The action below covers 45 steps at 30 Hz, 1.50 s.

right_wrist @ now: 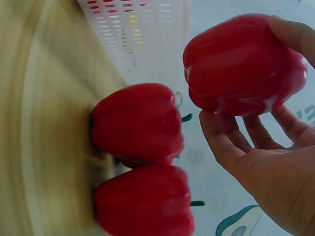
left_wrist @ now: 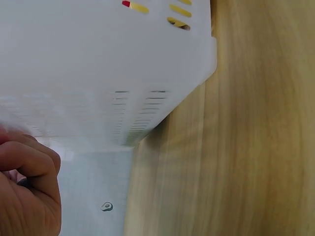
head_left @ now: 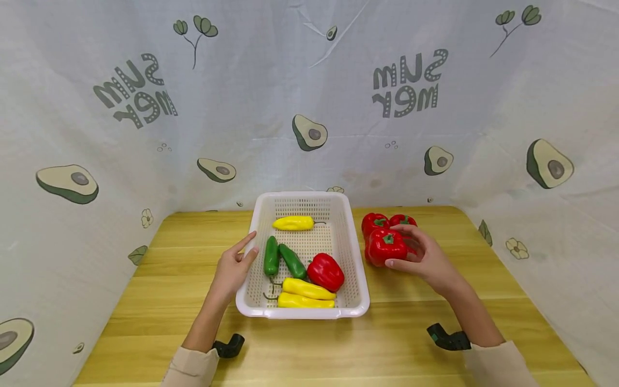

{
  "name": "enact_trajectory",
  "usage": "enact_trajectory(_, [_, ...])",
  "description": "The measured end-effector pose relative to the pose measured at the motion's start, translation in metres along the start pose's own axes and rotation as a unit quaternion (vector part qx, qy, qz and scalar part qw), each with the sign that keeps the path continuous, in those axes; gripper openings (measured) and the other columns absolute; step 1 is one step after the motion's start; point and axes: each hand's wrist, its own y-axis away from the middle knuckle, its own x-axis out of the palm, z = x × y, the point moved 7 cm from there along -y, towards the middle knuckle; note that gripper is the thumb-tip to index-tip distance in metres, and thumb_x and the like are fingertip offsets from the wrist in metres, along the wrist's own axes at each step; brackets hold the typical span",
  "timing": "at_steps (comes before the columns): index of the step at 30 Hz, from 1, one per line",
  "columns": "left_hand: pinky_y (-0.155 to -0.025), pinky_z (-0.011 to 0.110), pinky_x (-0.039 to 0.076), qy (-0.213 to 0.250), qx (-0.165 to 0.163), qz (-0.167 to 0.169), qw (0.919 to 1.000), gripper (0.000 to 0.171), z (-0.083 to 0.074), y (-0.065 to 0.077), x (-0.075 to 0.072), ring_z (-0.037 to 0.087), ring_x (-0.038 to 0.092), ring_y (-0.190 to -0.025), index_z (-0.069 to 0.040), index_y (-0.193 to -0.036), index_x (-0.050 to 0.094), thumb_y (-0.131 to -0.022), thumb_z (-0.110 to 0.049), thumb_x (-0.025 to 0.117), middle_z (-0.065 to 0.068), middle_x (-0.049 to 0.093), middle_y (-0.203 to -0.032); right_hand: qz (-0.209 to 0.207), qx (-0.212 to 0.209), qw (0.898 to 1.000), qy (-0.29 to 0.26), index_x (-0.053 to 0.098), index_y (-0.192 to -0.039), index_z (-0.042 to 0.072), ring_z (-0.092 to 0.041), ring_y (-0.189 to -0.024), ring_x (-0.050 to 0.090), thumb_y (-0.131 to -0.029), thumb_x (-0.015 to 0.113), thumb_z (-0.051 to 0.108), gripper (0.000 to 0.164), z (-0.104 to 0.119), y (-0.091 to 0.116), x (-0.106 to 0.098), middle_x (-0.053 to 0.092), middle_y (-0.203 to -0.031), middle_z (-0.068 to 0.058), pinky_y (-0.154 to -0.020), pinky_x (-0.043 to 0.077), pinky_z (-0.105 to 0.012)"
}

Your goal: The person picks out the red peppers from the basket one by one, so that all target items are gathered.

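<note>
My right hand (head_left: 425, 260) holds a red bell pepper (head_left: 387, 244) between thumb and fingertips. In the right wrist view this held pepper (right_wrist: 241, 64) is raised off the table, above two more red bell peppers, one nearer the basket (right_wrist: 138, 123) and another beside it (right_wrist: 145, 201). At the left side of a white perforated plastic basket (head_left: 302, 313), my left hand (head_left: 232, 274) grips the rim with thumb and index finger. Inside lie a red bell pepper (head_left: 326, 272), yellow long peppers (head_left: 307, 288) and two green peppers (head_left: 272, 257). The left wrist view shows curled fingers by the basket wall.
Red bell peppers (head_left: 374, 220) stand grouped on the wooden table (head_left: 193, 252) right of the basket, partly hidden by the held one. A white curtain (head_left: 271, 97) printed with avocados hangs behind the table and along its sides.
</note>
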Motion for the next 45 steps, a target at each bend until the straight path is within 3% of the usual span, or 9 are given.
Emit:
enact_trajectory(8, [-0.060,0.040,0.065,-0.012,-0.001,-0.003,0.9999,0.050,-0.001,0.003,-0.006,0.029,0.078,-0.075,-0.037,-0.154,0.048,-0.105,-0.034,0.060,0.017,0.072,-0.075,-0.004,0.003,0.999,0.045,0.042,-0.150,0.007,-0.044,-0.133,0.049,-0.089,0.082,0.018,0.073,-0.018,0.010,0.001,0.045,-0.150,-0.020,-0.092,0.052,-0.011])
enact_trajectory(17, [-0.061,0.040,0.066,-0.019,-0.006,0.002,0.9998,0.050,0.000,0.005,-0.011,0.029,0.078,-0.076,-0.037,-0.154,0.047,-0.106,-0.035,0.059,0.021,0.069,-0.076,-0.011,0.005,0.997,0.077,0.047,-0.144,0.007,-0.038,-0.124,0.056,-0.087,0.085,0.020,0.069,-0.033,0.021,0.006,0.050,-0.144,-0.016,-0.093,0.052,-0.011])
enact_trajectory(26, [-0.062,0.040,0.066,-0.027,-0.013,0.005,0.9995,0.050,0.003,0.006,-0.013,0.028,0.078,-0.076,-0.038,-0.154,0.047,-0.106,-0.036,0.059,0.018,0.068,-0.074,-0.009,0.005,0.998,0.056,0.046,-0.142,0.003,-0.002,-0.113,0.058,-0.086,0.085,0.016,0.070,-0.046,0.028,0.015,0.051,-0.141,-0.018,-0.095,0.051,-0.009])
enact_trajectory(28, [-0.062,0.040,0.066,-0.030,-0.014,0.007,0.9994,0.050,0.003,0.007,-0.013,0.028,0.078,-0.075,-0.039,-0.154,0.047,-0.106,-0.037,0.059,0.017,0.067,-0.072,-0.008,0.010,0.999,0.050,0.046,-0.142,0.002,-0.004,-0.114,0.060,-0.086,0.085,0.015,0.070,-0.049,0.029,0.016,0.051,-0.141,-0.019,-0.094,0.052,-0.009])
enact_trajectory(36, [-0.061,0.042,0.065,-0.021,-0.016,0.010,0.9996,0.050,0.004,0.009,-0.017,0.030,0.078,-0.073,-0.039,-0.154,0.047,-0.106,-0.038,0.059,0.018,0.064,-0.066,-0.006,0.025,0.999,0.040,0.045,-0.142,0.002,-0.042,-0.127,0.057,-0.085,0.086,0.016,0.071,-0.059,0.032,0.020,0.051,-0.141,-0.021,-0.095,0.052,-0.011])
enact_trajectory(45, [-0.060,0.041,0.065,-0.018,-0.012,0.010,0.9997,0.049,0.005,0.007,-0.016,0.030,0.078,-0.073,-0.040,-0.154,0.047,-0.106,-0.039,0.059,0.012,0.062,-0.063,-0.001,0.033,0.999,0.021,0.046,-0.142,0.002,-0.039,-0.128,0.058,-0.088,0.083,0.015,0.068,-0.066,0.036,0.026,0.051,-0.143,-0.022,-0.097,0.052,-0.012])
